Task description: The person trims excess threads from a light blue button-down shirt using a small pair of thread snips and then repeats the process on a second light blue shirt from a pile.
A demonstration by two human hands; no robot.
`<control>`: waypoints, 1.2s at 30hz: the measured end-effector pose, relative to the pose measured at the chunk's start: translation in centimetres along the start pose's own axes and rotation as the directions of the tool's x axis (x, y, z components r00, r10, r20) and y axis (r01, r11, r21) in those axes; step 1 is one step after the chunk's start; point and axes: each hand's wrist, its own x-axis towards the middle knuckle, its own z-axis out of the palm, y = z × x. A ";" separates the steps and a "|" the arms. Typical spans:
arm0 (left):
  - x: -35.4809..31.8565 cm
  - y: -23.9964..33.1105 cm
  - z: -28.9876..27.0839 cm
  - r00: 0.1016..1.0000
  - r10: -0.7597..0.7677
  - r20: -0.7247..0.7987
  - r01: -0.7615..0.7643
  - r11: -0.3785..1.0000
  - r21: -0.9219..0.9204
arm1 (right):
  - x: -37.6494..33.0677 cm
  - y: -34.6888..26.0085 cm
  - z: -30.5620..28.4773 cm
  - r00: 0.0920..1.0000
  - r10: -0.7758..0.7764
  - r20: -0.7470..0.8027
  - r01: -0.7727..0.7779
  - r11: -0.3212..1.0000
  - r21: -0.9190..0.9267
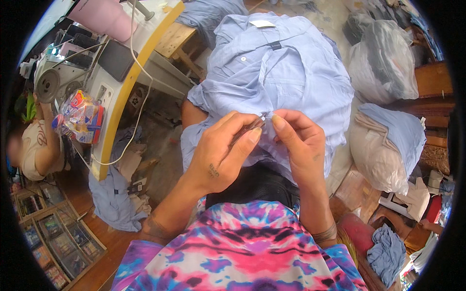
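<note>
Light blue shirts (286, 72) lie heaped over my lap, with a white tag, a small dark label and a white button showing. My left hand (221, 155) is closed around a small, slim, dark brown tool (248, 128) whose tip looks shiny; its exact kind is too small to make out. Close beside that tip, my right hand (303, 145) pinches a bit of the light blue cloth between thumb and forefinger. The two sets of fingertips nearly meet in front of my waist.
On my left stands a yellow-edged sewing table (141, 58) with a pink tumbler (107, 17), a phone (116, 59), a plastic-wrapped packet (80, 119) and a dangling white cable. Another person (41, 145) sits beyond it. Stuffed plastic bags (383, 63) stand at right.
</note>
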 end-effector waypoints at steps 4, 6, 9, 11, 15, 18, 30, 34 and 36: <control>0.2 -0.4 0.3 0.999 0.023 -0.033 -0.023 1.000 -0.018 | 0.1 0.0 0.0 1.000 -0.008 0.025 0.008 1.000 -0.001; 0.2 -0.5 0.5 0.999 0.008 -0.045 -0.011 0.998 -0.056 | 0.1 0.0 -0.1 0.999 0.007 0.035 -0.008 1.000 0.009; 0.4 -0.2 0.2 1.000 -0.010 -0.019 0.009 0.999 -0.031 | 0.0 -0.1 -0.1 0.999 0.010 0.043 -0.009 1.000 -0.025; 0.4 -0.3 0.3 1.000 -0.021 -0.014 0.020 0.995 -0.097 | 0.0 -0.1 0.0 0.999 0.007 0.045 -0.006 1.000 -0.026; 0.3 0.0 0.3 0.990 -0.141 0.011 0.140 0.966 -0.217 | 0.1 0.0 0.2 0.998 -0.004 0.061 0.005 1.000 -0.022; 0.3 -1.0 0.5 0.983 -0.177 0.035 0.178 0.913 -0.367 | 0.0 -0.2 0.4 0.995 -0.004 0.098 0.006 1.000 -0.019; 0.1 -1.9 0.5 0.875 -0.351 0.334 0.424 0.222 -0.878 | 0.0 0.8 0.0 0.993 -0.054 0.102 0.065 0.991 -0.116; 0.4 -2.0 0.9 0.909 -0.327 0.258 0.367 0.333 -0.869 | 0.0 -0.2 0.5 0.988 -0.143 0.060 0.154 0.946 -0.286; -0.1 -2.5 0.8 0.957 -0.272 0.102 0.264 0.664 -0.700 | 0.0 -0.6 0.7 0.920 -0.363 0.147 0.384 0.761 -0.523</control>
